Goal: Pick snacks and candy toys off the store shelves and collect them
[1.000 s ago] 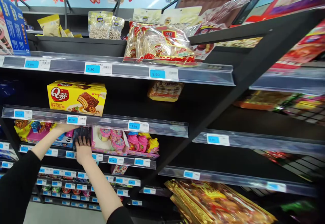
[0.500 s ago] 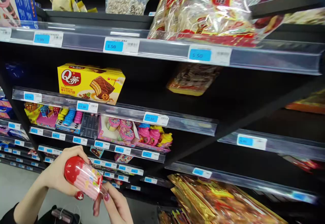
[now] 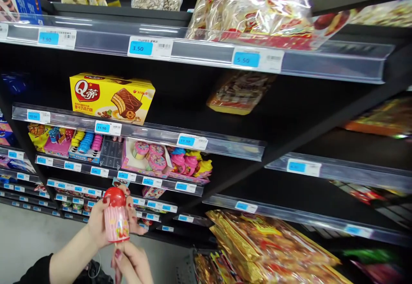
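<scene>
My left hand (image 3: 96, 221) is wrapped round a small pink candy container with a red domed cap (image 3: 116, 218) and holds it upright in front of the lower shelves. Just beneath it, my right hand (image 3: 130, 263) pinches the container's bottom end between its fingertips. Both hands are low in the head view, left of centre. A dark empty display tray (image 3: 111, 154) sits on the toy-candy shelf above my hands, between colourful candy packs (image 3: 83, 143) and pink toy candy boxes (image 3: 154, 160).
A yellow chocolate-pie box (image 3: 111, 97) stands on the shelf above. Snack bags (image 3: 257, 11) fill the top shelf. Gold-wrapped packs (image 3: 270, 249) lie at the lower right. Shelf edges carry blue price tags (image 3: 140, 48). Grey floor (image 3: 25, 241) shows at the lower left.
A second ago both hands reached into the toy-candy shelf. They have since drawn back with the red-capped container, which turned from tilted to upright in the last half second.
</scene>
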The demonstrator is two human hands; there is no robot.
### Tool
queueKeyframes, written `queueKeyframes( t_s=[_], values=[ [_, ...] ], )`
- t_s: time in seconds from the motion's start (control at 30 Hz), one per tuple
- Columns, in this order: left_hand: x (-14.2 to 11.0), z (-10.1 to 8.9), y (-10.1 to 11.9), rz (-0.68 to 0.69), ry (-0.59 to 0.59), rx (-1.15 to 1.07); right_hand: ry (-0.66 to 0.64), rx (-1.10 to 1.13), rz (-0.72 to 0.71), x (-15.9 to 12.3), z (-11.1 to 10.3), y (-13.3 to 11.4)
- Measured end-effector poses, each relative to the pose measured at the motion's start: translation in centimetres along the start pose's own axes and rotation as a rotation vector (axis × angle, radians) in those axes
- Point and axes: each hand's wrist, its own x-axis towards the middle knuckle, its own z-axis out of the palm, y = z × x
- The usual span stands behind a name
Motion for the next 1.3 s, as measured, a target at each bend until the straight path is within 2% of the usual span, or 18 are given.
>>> queueKeyframes(
  t_s=[0.07, 0.2, 0.37, 0.47, 0.53, 0.6, 0.73, 0.83, 0.93, 1.07, 1.2, 1.3],
  values=[
    [0.1, 0.2, -0.7, -0.012, 0.027, -0.074, 0.062, -0.195, -0.062, 0.0, 0.7, 0.8],
    [0.2, 0.6, -0.7, -0.048, 0.039, -0.049, 0.215, -0.486, -0.167, -0.3, 1.6, 2.0],
    [0.4, 1.1, -0.7, 0.015, 0.261, 0.015, 0.632, -0.964, -0.553, 0.0, 1.5, 2.3],
    [0.5, 1.3, -0.8, 0.057, 0.381, 0.119, 0.702, -1.068, -0.667, 0.6, 1.3, 2.4],
    [0.4, 1.4, -0.8, 0.05, 0.426, 0.19, 0.701, -1.017, -0.646, 0.8, 1.5, 2.6],
    [0.3, 1.4, -0.7, 0.029, 0.461, 0.234, 0.685, -0.866, -0.534, 0.8, 1.8, 2.7],
    [0.4, 1.2, -0.7, -0.01, 0.49, 0.164, 0.537, -0.284, -0.138, 0.8, 2.9, 2.0],
    [0.6, 1.2, -0.6, -0.002, 0.455, 0.108, 0.434, 0.092, 0.028, 1.2, 3.2, 0.8],
    [0.7, 1.2, -0.5, 0.027, 0.429, 0.105, 0.398, 0.234, 0.086, 1.5, 3.1, 0.0],
    [0.8, 1.2, -0.3, 0.037, 0.412, 0.132, 0.394, 0.28, 0.092, 1.9, 3.0, -0.2],
    [1.1, 1.3, -0.1, 0.04, 0.417, 0.139, 0.365, 0.333, 0.091, 2.2, 2.8, 0.6],
    [1.3, 1.5, 0.1, 0.029, 0.442, 0.116, 0.276, 0.41, 0.103, 2.5, 2.4, 1.7]
  ],
)
